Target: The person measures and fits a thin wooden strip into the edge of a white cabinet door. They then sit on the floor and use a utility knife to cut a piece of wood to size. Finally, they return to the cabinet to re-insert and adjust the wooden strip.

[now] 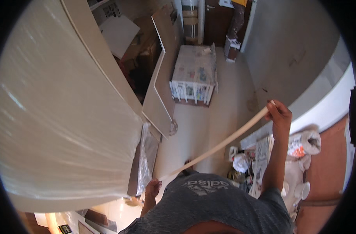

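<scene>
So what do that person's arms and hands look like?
The left hand and right hand are bare, with no gloves to be seen. The person wears a dark grey T-shirt with a pale print on the chest. Its right sleeve is short, so the forearm is uncovered.
</scene>
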{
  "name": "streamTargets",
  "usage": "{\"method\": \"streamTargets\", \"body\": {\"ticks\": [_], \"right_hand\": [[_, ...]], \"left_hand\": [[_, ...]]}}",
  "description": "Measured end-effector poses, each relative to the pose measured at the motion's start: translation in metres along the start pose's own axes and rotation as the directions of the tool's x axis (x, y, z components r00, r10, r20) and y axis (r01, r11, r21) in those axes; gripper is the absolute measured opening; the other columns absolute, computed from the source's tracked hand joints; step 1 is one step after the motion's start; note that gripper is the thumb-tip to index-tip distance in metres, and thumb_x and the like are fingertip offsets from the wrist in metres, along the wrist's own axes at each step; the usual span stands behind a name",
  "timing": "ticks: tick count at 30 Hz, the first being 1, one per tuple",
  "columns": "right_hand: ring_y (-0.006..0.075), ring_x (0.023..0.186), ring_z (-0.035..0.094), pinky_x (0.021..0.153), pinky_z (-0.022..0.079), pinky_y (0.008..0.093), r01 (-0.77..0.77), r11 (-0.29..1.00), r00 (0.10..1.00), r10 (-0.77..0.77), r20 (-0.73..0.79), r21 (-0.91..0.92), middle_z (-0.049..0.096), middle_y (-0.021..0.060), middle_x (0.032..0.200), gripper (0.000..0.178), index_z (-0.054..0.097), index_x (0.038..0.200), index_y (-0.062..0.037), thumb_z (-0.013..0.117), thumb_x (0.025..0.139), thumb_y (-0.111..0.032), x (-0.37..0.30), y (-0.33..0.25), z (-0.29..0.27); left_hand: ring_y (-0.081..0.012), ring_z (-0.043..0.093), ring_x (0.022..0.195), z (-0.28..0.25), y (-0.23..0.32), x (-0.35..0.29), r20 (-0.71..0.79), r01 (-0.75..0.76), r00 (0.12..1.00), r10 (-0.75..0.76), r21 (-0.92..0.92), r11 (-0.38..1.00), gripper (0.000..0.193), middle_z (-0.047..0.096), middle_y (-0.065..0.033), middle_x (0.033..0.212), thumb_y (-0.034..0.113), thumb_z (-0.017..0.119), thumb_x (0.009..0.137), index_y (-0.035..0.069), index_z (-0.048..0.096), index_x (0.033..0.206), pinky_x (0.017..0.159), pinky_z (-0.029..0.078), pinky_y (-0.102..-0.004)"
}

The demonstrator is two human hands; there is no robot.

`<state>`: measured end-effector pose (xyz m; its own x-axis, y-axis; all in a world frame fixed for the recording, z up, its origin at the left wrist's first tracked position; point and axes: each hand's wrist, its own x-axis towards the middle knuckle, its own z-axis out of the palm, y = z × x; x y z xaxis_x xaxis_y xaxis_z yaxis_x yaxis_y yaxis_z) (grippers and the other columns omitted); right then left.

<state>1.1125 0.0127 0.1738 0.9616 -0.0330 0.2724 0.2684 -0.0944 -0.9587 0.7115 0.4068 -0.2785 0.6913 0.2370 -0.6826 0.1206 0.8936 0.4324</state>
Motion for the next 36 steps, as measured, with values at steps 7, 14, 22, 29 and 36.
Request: {"method": "streamTargets", "body": {"ticks": [7,14,22,29,36], "right_hand": [[0.0051,0.061,0.054,0.054,0.041,0.0194,-0.058,0.998,0.945,0.055,-0.323,0.000,0.061,-0.0006,0.072,0.018,0.068,0.089,-0.0029,0.075,0.086,-0.020,0.098,0.047,-0.015],[0.0086,0.061,0.058,0.056,0.047,0.0221,-0.041,0.973,0.998,0.053,-0.044,0.225,0.064,0.0027,0.074,0.014,0.068,0.090,-0.0036,0.072,0.088,-0.017,0.190,0.073,0.051],[0.0150,0.071,0.068,0.064,0.057,0.0277,-0.333,0.923,0.661,0.084,0.745,0.191,0.070,0.0110,0.085,0.017,0.067,0.099,0.0047,0.067,0.091,-0.010,0.229,0.088,0.207],[0.0096,0.069,0.063,0.064,0.052,0.0239,-0.154,0.971,0.664,-0.036,0.747,0.183,0.069,0.0067,0.081,0.011,0.070,0.092,0.0038,0.071,0.085,-0.004,0.322,0.122,0.271],[0.0121,0.068,0.063,0.063,0.054,0.0264,-0.324,0.932,0.599,0.333,0.728,-0.160,0.068,0.0058,0.084,0.039,0.069,0.108,0.0016,0.072,0.089,-0.032,0.397,0.151,0.301]], "left_hand": [[-0.0140,0.062,0.067,0.110,0.075,0.114,-0.034,0.021,0.999,-0.003,0.539,0.842,0.013,0.066,-0.0047,0.080,0.017,0.071,0.088,0.005,0.068,0.092,0.062,0.053,-0.0268],[-0.0304,0.063,0.104,0.259,0.112,0.161,0.207,0.082,0.814,0.542,0.884,-0.461,0.059,0.067,-0.0178,0.107,0.037,0.081,0.076,-0.003,0.063,0.116,0.092,0.049,-0.0399],[-0.0225,0.062,0.105,0.554,0.155,0.120,0.595,-0.868,0.436,0.675,0.475,0.143,0.044,0.065,-0.0156,0.115,0.024,0.066,0.093,-0.002,0.057,0.128,0.092,0.048,-0.0361],[-0.0093,0.061,0.068,0.603,0.198,0.151,0.406,-0.704,0.677,0.614,0.601,0.379,0.019,0.069,-0.0062,0.085,0.009,0.058,0.097,-0.002,0.069,0.108,0.061,0.050,-0.0241],[-0.0120,0.060,0.066,0.646,0.231,0.225,0.426,-0.723,0.530,0.733,0.679,0.128,0.017,0.066,-0.0095,0.083,0.008,0.057,0.096,0.000,0.068,0.105,0.061,0.050,-0.0263]]}}
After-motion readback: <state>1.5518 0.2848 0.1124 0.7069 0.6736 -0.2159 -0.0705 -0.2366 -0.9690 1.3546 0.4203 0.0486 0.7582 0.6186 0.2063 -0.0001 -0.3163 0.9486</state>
